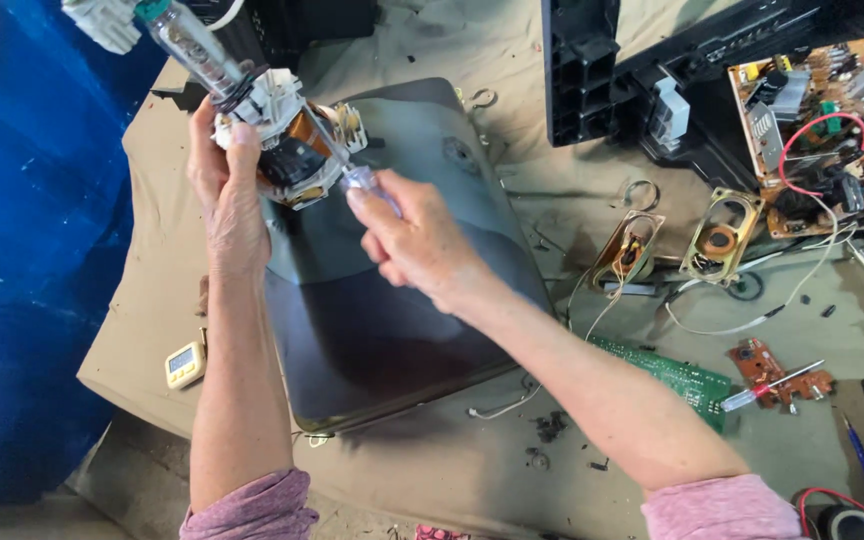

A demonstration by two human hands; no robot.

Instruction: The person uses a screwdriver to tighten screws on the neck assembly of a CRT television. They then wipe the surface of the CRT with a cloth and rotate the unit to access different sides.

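Two oval speakers (628, 250) (720, 236), three circuit boards (820, 110) (674, 374) (772, 366).

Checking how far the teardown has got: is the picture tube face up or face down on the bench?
Face down. The picture tube shows its dark funnel back, and its glass neck points up toward the camera.

Beyond the fingers of the left hand (220, 165), the glass tube neck (192, 45) and the white and copper yoke (287, 135) fill the space, so nothing passes there. The right hand (414, 240) grips a screwdriver (357, 172) whose shaft runs into the yoke and bars the gap between the two sets of fingers. Below both hands the grey picture tube (392, 300) takes up the middle of the cloth-covered table (152, 300). Outward of the right fingers lie two oval speakers (720, 236), loose wires and a circuit board (822, 130). Outward of the left fingers, bare cloth gives free passage, with only a small timer (184, 364) near the edge.
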